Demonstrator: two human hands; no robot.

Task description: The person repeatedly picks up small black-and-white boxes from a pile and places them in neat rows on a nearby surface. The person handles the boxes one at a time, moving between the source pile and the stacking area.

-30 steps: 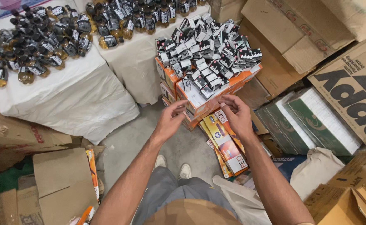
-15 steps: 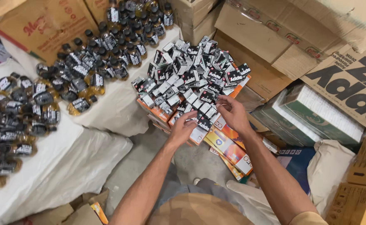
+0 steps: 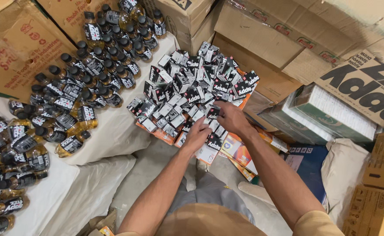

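Observation:
A heap of several small black-and-white cartons (image 3: 192,91) lies on top of an orange box (image 3: 165,135) in front of me. My left hand (image 3: 197,134) rests on the near edge of the heap, fingers curled over a few cartons. My right hand (image 3: 229,117) reaches in beside it, fingertips pinching one small carton at the heap's near right side. Both forearms stretch out from the bottom of the view. Flat orange packets (image 3: 240,153) are stacked under and just behind my hands.
Several small bottles (image 3: 69,100) with dark labels lie on white sacks (image 3: 108,131) to the left. Brown cardboard boxes (image 3: 288,39) stand behind and to the right, with green-edged cartons (image 3: 327,113) and a white sack (image 3: 345,170) nearby. Grey floor shows below my arms.
My view has swung left and up. Both hands have moved from the box's front edge up onto the heap of small cartons, and my right hand now pinches one.

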